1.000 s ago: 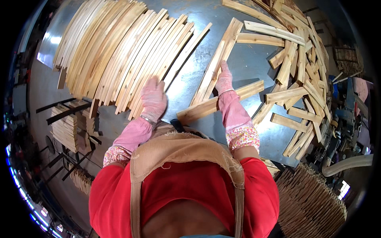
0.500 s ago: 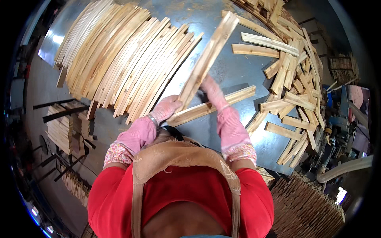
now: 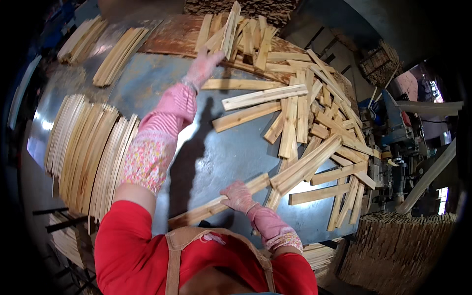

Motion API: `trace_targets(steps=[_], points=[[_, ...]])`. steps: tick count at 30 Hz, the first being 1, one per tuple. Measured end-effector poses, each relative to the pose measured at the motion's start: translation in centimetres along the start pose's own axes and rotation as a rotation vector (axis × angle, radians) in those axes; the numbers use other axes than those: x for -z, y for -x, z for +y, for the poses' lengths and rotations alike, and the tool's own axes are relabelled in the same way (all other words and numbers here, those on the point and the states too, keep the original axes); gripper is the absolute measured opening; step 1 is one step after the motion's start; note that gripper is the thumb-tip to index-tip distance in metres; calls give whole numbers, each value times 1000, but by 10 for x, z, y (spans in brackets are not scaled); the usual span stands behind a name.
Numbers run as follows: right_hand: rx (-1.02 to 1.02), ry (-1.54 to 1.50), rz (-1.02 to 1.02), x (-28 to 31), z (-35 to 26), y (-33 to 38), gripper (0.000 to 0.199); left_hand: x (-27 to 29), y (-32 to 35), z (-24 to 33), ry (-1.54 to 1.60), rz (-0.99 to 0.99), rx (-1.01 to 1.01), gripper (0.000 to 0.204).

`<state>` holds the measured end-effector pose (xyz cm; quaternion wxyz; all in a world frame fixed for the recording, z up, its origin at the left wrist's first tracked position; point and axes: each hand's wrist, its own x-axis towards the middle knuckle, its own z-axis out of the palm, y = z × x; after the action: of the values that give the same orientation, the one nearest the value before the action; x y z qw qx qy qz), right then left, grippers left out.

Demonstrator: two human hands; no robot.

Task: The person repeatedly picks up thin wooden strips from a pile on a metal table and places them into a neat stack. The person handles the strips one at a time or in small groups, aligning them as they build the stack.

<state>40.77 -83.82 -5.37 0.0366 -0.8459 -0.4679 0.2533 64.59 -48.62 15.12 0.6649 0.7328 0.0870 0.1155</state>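
My left hand (image 3: pixel 203 68), in a pink glove, stretches to the far side of the metal table with its fingers apart. Just beyond its fingertips a wooden board (image 3: pixel 231 32) stands tilted over the far heap; whether they touch is hard to see. Close to my body, my gloved right hand (image 3: pixel 238 196) lies across another wooden board (image 3: pixel 196 212), fingers bent over its middle. To the right of that hand, a longer board (image 3: pixel 306 164) rests slanting on the heap's near edge. Pink sleeves with flowered cuffs cover both forearms.
Loose boards lie in a jumbled heap (image 3: pixel 319 118) along the table's right and far sides. Tight rows of slats (image 3: pixel 88 152) line the left, with two smaller bundles (image 3: pixel 119 56) farther off. Machinery (image 3: pixel 393 137) stands beyond the right edge, above a stacked wood pile (image 3: pixel 393 250).
My left hand has gone from near my body to the far heap. The board I held up is no longer between my hands. My right hand has come down onto the lying board. The view has turned right.
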Motion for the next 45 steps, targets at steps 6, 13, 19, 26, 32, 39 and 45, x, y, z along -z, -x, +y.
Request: trace_targets(steps=[6,13,19,26,32,39,45], points=[[136,-227,102,34,17,-12,21,-52,215,-97,-605,-1062,388,103],[-896,-106,561,141,172,-62,65,-29,421,-159,-672,-635,699,44],[-1324,-92,461,125,272,-66,73,53,516,-166,-1232,110,25,63],[-735,-830,523,135,183,-18,79,85,509,-169,-1213,260,-10,78],[-256,-1966,409,20,50,-3,61,-53,411,-163,60,-200,511,74],[-273,-1982,361,-11,-41,17,59,-11,449,-150,-57,-168,728,53],[-493,-1855,474,-75,-77,2,56,56,542,-118,-406,164,630,47]])
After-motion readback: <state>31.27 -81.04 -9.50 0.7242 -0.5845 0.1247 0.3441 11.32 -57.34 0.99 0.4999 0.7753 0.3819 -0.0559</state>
